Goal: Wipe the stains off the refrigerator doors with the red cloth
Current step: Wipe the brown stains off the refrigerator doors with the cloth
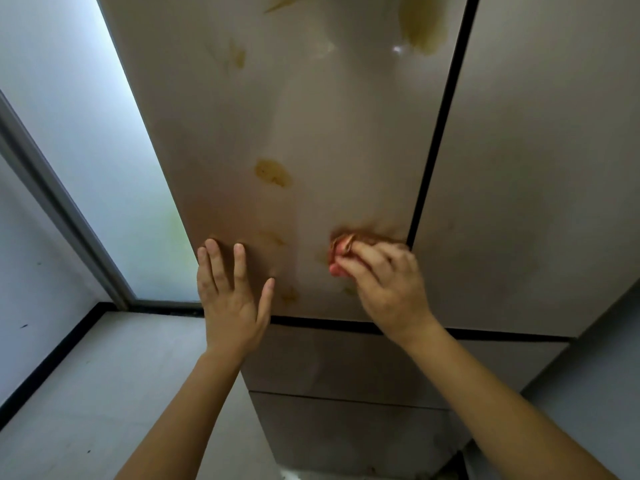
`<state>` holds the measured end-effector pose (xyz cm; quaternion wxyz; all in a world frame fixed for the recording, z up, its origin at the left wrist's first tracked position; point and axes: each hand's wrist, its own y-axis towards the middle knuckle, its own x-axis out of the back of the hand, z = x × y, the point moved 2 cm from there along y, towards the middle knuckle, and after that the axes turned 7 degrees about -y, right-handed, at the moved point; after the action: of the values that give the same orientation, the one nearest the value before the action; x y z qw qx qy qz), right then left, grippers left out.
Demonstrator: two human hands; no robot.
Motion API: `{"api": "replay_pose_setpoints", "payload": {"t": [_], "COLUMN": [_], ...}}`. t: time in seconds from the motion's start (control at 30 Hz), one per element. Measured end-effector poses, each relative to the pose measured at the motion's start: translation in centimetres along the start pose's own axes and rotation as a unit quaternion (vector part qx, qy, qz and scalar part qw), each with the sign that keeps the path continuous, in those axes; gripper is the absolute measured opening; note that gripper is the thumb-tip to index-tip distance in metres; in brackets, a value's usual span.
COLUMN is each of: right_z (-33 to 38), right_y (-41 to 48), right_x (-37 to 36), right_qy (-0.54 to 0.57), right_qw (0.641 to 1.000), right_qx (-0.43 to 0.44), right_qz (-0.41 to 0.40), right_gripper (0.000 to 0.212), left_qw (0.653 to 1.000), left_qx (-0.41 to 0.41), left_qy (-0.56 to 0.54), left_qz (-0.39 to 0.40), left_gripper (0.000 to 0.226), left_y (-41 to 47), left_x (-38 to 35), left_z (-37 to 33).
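The beige left refrigerator door (pixel 311 116) fills the middle of the view and carries several yellow-brown stains, one (pixel 273 172) at mid-height and a large one (pixel 420 26) near the top. My right hand (pixel 384 282) grips the bunched red cloth (pixel 341 249) and presses it on the door's lower right part, close to the dark gap between the doors. Flat on the door's lower left, fingers spread, lies my left hand (pixel 230 292). A faint stain (pixel 289 295) sits between my hands.
The right refrigerator door (pixel 536 168) looks plain, with faint smudges. Drawer fronts (pixel 346 362) lie below the doors. A frosted window (pixel 104 150) and a white wall stand on the left, above a grey floor (pixel 104 393) with a black skirting.
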<state>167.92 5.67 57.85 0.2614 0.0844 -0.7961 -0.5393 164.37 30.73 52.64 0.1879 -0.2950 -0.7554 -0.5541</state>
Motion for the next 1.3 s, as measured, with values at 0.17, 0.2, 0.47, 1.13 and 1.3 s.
{"api": "replay_pose_setpoints", "payload": {"t": [0.17, 0.2, 0.47, 1.13, 1.3], "right_z": [1.5, 1.5, 1.0, 7.6, 8.2], "right_y": [-7.6, -7.3, 4.8, -3.1, -5.9], "right_x": [-0.7, -0.5, 0.7, -4.0, -3.7], "right_qy": [0.029, 0.033, 0.017, 0.026, 0.025], "right_qw": [0.981, 0.98, 0.998, 0.974, 0.949], "right_qx": [0.129, 0.13, -0.008, 0.172, 0.219], "right_qz": [0.143, 0.146, -0.052, 0.147, 0.228], "right_gripper": [0.035, 0.034, 0.024, 0.043, 0.053], "left_qw": [1.0, 1.0, 1.0, 0.997, 0.997], "left_qx": [-0.005, -0.003, -0.001, -0.068, -0.076], "left_qy": [0.008, 0.009, 0.005, -0.005, 0.008], "left_qz": [0.001, 0.001, 0.002, 0.024, 0.025], "left_gripper": [0.083, 0.083, 0.077, 0.064, 0.061], "left_y": [0.0, 0.0, 0.0, -0.2, -0.1], "left_x": [0.0, 0.0, 0.2, 1.1, 1.1], "left_z": [0.2, 0.2, 0.1, 2.0, 2.5]}}
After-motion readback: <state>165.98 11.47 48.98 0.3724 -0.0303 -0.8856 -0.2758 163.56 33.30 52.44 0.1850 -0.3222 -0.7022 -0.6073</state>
